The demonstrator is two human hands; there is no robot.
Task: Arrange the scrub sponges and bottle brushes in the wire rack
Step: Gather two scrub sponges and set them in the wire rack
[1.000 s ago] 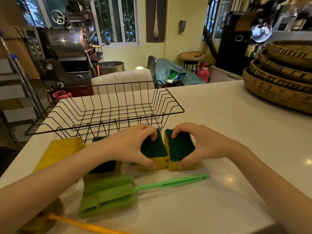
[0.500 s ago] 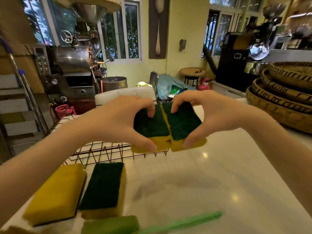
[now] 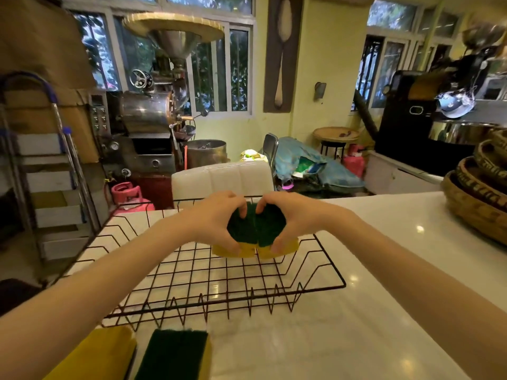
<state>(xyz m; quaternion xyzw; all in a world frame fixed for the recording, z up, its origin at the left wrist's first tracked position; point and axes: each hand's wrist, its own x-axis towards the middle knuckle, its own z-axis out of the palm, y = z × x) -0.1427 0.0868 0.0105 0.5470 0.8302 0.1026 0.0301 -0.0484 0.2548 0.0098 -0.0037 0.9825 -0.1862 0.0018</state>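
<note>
My left hand [image 3: 216, 218] grips one scrub sponge [image 3: 241, 231], green side toward me and yellow foam below. Pressed against it is a second scrub sponge [image 3: 270, 229], held by my right hand [image 3: 293, 218]. Both sponges hang side by side over the far right part of the black wire rack [image 3: 208, 281], close to its grid floor. Two more sponges lie on the counter in front of the rack: one yellow side up [image 3: 98, 355], one green side up [image 3: 175, 355]. No bottle brush is in view.
The white counter [image 3: 343, 325] stretches right of and in front of the rack. Stacked woven baskets [image 3: 477, 193] stand at the counter's far right edge. Behind the counter are a white chair back [image 3: 222, 178], a metal roasting machine and a step ladder.
Both hands lifted the two sponges off the counter and carried them forward over the rack. The view tilted up, so the green and yellow brushes dropped out of sight.
</note>
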